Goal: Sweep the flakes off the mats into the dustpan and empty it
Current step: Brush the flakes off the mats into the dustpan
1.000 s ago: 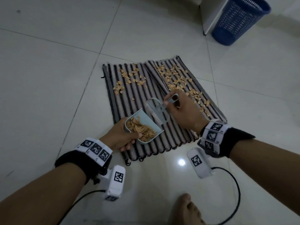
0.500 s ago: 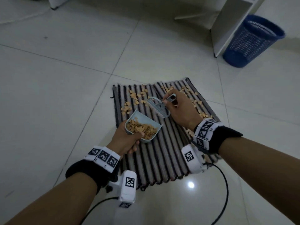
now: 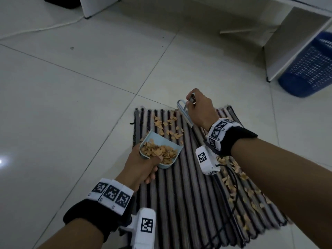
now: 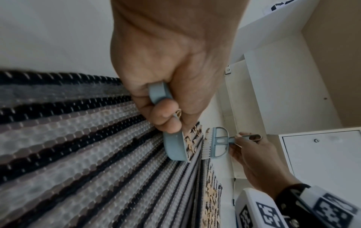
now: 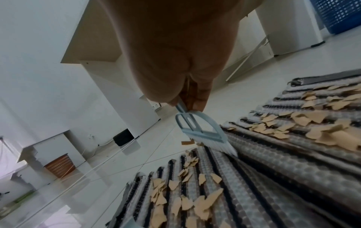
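Two striped mats (image 3: pixel 170 203) lie overlapping on the tiled floor. My left hand (image 3: pixel 145 168) grips the handle of a light blue dustpan (image 3: pixel 160 139), which rests on the left mat heaped with tan flakes. More flakes (image 3: pixel 168 127) lie just beyond its mouth, and several others are spread over the right mat (image 3: pixel 231 184). At the mats' far edge my right hand (image 3: pixel 199 108) pinches the handle of the small blue brush (image 3: pixel 181 107). The brush's (image 5: pixel 203 129) white bristles touch the mat (image 5: pixel 273 177) behind the flakes (image 5: pixel 195 200). Seen from the left wrist, the brush (image 4: pixel 216 141) stands just past the dustpan (image 4: pixel 173 148).
A blue mesh basket (image 3: pixel 309 69) stands on the floor at the far right, beside a white cabinet (image 3: pixel 291 42). White furniture (image 3: pixel 97 4) and a cable (image 3: pixel 41 29) run along the back left. Cords from the wrist cameras trail over the right mat.
My right hand has carried the brush from the dustpan's mouth out to the mats' far edge. The dustpan stays in my left hand, a little farther along the left mat.
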